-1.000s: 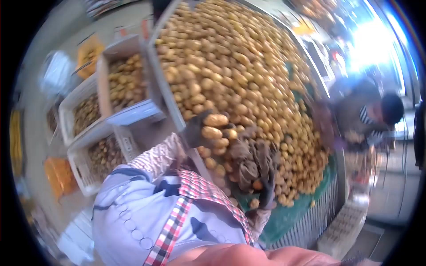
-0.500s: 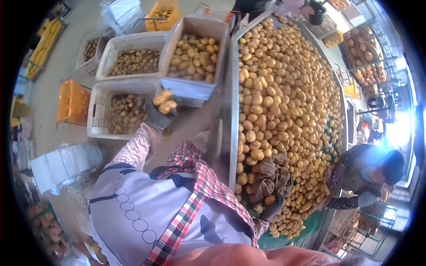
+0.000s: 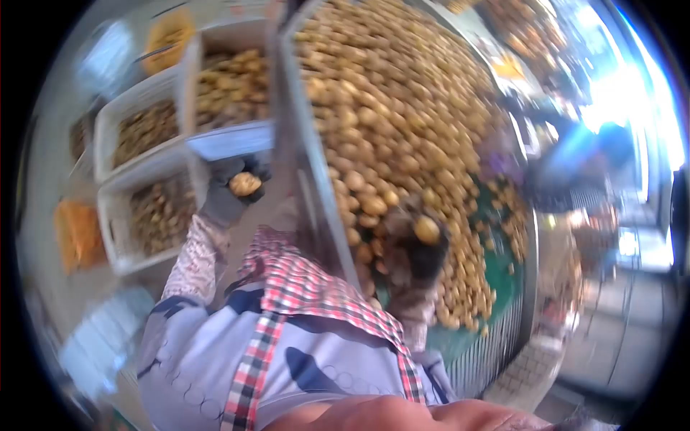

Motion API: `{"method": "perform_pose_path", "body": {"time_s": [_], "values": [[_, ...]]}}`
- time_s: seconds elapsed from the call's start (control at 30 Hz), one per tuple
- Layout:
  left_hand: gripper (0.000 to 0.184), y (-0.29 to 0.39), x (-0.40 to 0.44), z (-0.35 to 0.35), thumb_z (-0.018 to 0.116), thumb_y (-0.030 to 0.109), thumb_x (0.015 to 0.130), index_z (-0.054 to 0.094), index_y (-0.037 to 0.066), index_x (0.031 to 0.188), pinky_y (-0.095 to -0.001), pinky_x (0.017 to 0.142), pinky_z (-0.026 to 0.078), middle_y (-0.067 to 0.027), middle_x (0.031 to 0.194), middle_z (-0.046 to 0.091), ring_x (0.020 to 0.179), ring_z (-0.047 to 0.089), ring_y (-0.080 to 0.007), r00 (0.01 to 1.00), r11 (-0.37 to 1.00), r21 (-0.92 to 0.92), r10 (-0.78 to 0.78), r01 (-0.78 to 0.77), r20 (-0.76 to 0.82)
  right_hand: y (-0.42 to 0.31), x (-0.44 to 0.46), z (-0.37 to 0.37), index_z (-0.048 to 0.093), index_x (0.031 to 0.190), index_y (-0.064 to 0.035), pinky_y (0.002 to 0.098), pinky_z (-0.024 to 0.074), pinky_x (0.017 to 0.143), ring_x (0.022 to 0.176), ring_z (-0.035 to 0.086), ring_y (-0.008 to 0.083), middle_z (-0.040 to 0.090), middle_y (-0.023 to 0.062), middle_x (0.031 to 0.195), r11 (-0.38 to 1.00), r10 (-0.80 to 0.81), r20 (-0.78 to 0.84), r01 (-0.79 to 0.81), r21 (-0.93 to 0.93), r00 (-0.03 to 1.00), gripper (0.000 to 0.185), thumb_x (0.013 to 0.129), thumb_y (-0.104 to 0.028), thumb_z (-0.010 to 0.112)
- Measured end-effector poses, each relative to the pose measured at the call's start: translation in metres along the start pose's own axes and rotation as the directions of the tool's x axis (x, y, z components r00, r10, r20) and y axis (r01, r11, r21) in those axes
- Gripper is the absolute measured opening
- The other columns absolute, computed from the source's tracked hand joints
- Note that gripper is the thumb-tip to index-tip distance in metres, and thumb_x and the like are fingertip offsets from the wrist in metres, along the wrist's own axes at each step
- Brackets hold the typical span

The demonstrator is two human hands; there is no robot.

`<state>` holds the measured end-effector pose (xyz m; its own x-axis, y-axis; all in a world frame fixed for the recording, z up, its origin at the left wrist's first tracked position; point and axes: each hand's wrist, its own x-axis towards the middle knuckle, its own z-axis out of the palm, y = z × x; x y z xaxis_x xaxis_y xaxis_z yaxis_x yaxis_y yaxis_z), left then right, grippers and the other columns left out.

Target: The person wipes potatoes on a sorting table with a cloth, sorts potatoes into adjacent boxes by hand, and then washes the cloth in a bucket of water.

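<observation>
My left hand (image 3: 228, 192), in a dark grey glove, is closed around a potato (image 3: 245, 184), just right of the white crates and below the cardboard box. Over the heap of potatoes (image 3: 402, 122) is my right hand (image 3: 422, 257), in a dark glove, its fingers around a yellow potato (image 3: 426, 230). Motion blurs that hand. A brown cloth (image 3: 399, 221) lies on the heap beside it, partly hidden by the glove.
A metal edge (image 3: 316, 165) borders the sorting table. At left are a cardboard box (image 3: 233, 37) of potatoes, an upper white crate (image 3: 103, 136), a lower white crate (image 3: 115, 241) and an orange sack (image 3: 79, 233). A co-worker (image 3: 582, 165) is across the table.
The view has swung right. My left hand shows one potato where two were visible. My right hand has moved forward over the heap and now has a yellow potato in it.
</observation>
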<state>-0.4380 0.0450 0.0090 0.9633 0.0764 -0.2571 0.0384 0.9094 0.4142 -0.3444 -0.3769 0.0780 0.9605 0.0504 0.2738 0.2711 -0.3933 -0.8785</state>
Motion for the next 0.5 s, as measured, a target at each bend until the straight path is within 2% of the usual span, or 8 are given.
{"method": "perform_pose_path", "body": {"time_s": [0.1,0.13,0.23,0.3,0.33,0.4,0.43,0.5], "values": [[0.033,-0.037,0.023,0.076,0.054,0.024,0.092,0.056,0.005,0.119,-0.0369,0.070,0.058,-0.0072,0.098,0.064,0.095,0.064,-0.0260,0.942,0.952,0.096,-0.302,0.290,0.148,-0.036,0.020,0.033,0.061,0.106,-0.0008,0.0325,0.0502,0.081,0.095,0.061,0.0240,0.063,0.0111,0.102,0.979,-0.156,-0.005,0.154,-0.135,0.988,0.028,0.079,-0.001,0.066],[0.037,-0.052,0.025,0.090,0.055,0.024,0.092,0.052,0.004,0.123,-0.0352,0.072,0.057,-0.0075,0.098,0.064,0.093,0.064,-0.0240,0.948,0.871,0.477,-0.241,0.117,0.207,-0.045,0.022,0.040,0.061,0.106,-0.0007,0.0326,0.0498,0.081,0.096,0.061,0.0239,0.063,0.0115,0.102,0.966,-0.201,-0.009,0.197,-0.168,0.980,0.028,0.079,-0.001,0.066],[0.056,-0.081,0.033,0.119,0.059,0.023,0.091,0.036,0.003,0.138,-0.0290,0.076,0.052,-0.0092,0.099,0.064,0.090,0.062,-0.0171,0.805,0.641,0.755,-0.374,-0.135,0.461,-0.066,0.018,0.051,0.062,0.105,-0.0004,0.0327,0.0486,0.082,0.098,0.059,0.0238,0.062,0.0127,0.101,0.952,-0.246,0.000,0.242,-0.185,0.969,0.027,0.078,-0.001,0.066],[0.056,-0.091,0.039,0.168,0.056,0.028,0.093,0.035,0.005,0.140,-0.0301,0.078,0.052,-0.0106,0.104,0.062,0.094,0.062,-0.0187,0.668,0.656,0.362,-0.736,0.663,0.111,-0.072,0.015,0.051,0.059,0.110,-0.0009,0.0332,0.0483,0.082,0.103,0.055,0.0259,0.058,0.0162,0.106,0.992,-0.077,0.142,0.091,-0.092,0.987,0.035,0.076,0.001,0.064],[0.055,-0.104,0.038,0.180,0.050,0.036,0.095,0.037,0.005,0.138,-0.0300,0.078,0.053,-0.0118,0.107,0.062,0.095,0.063,-0.0197,0.710,0.688,0.436,-0.690,0.580,0.145,-0.085,0.011,0.053,0.062,0.110,-0.0009,0.0309,0.0451,0.087,0.105,0.055,0.0240,0.056,0.0132,0.112,1.000,0.023,0.143,-0.020,-0.020,0.989,0.030,0.080,0.001,0.061],[0.055,-0.128,0.046,0.176,0.044,0.042,0.096,0.041,0.004,0.136,-0.0296,0.078,0.053,-0.0133,0.110,0.062,0.096,0.063,-0.0208,0.732,0.731,0.487,-0.638,0.478,0.239,-0.073,0.007,0.042,0.062,0.111,-0.0014,0.0317,0.0458,0.086,0.103,0.056,0.0250,0.056,0.0135,0.111,0.966,-0.100,0.161,0.134,-0.220,0.982,0.032,0.079,0.000,0.061],[0.054,-0.140,0.052,0.168,0.045,0.040,0.096,0.042,0.003,0.134,-0.0292,0.078,0.053,-0.0135,0.110,0.062,0.097,0.063,-0.0210,0.719,0.751,0.468,-0.630,0.466,0.294,-0.078,0.009,0.036,0.062,0.111,-0.0016,0.0321,0.0462,0.085,0.102,0.056,0.0255,0.056,0.0137,0.110,0.925,-0.158,0.182,0.210,-0.317,0.971,0.033,0.078,0.000,0.062],[0.051,-0.145,0.057,0.153,0.046,0.038,0.096,0.044,0.001,0.132,-0.0287,0.078,0.053,-0.0137,0.108,0.062,0.095,0.063,-0.0207,0.711,0.782,0.346,-0.619,0.518,0.334,-0.114,0.012,0.012,0.064,0.106,-0.0034,0.0347,0.0470,0.082,0.096,0.058,0.0278,0.060,0.0130,0.100,0.936,-0.058,0.138,0.102,-0.336,0.989,0.029,0.077,-0.002,0.064]]}}
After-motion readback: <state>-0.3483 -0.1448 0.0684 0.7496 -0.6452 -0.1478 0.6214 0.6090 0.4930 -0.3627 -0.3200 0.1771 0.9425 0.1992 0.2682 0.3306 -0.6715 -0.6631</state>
